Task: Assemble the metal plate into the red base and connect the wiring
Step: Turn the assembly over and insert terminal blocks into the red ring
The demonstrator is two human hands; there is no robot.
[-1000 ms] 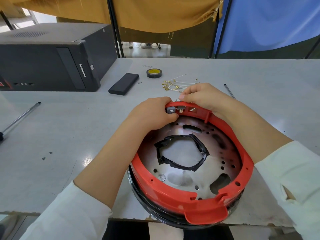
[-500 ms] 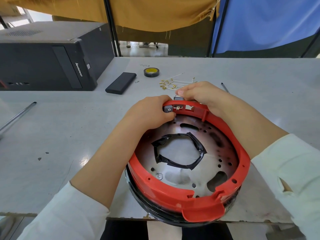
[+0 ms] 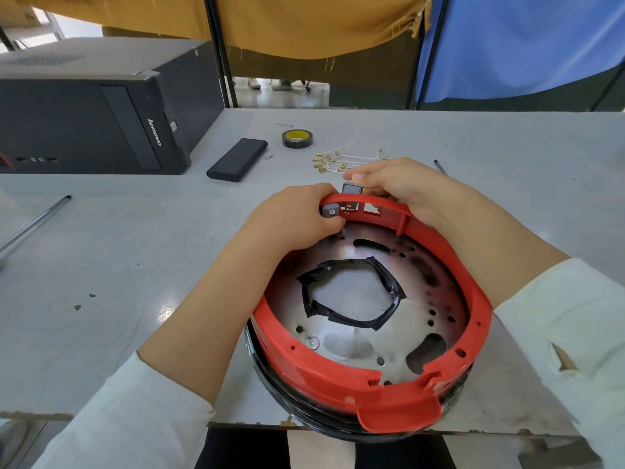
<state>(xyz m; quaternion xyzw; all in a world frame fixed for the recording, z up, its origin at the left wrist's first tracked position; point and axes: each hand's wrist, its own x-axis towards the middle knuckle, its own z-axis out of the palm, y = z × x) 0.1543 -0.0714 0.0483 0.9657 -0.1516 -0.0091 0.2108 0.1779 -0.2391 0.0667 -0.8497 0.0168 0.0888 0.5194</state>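
Note:
The red base [image 3: 338, 377], a round ring on a black body, sits tilted at the table's near edge. Inside it lies the round metal plate [image 3: 399, 262] with several holes and a black taped opening in the middle. My left hand [image 3: 294, 218] curls over the far rim and pinches a small grey block [image 3: 329, 210] set in the rim. Just behind the rim, my right hand [image 3: 402, 184] pinches a second grey block [image 3: 351, 188] from above. Loose white wires with brass terminals [image 3: 341, 160] lie on the table beyond the hands.
A black computer case [image 3: 94, 126] fills the far left. A flat black box [image 3: 236, 159] and a roll of black tape [image 3: 297, 138] lie beyond the base. Metal rods lie at the left [image 3: 33, 223] and far right [image 3: 440, 167]. Curtains hang behind the table.
My right hand has lifted its grey block up and back from the rim's slot. The left hand keeps its hold on the other block.

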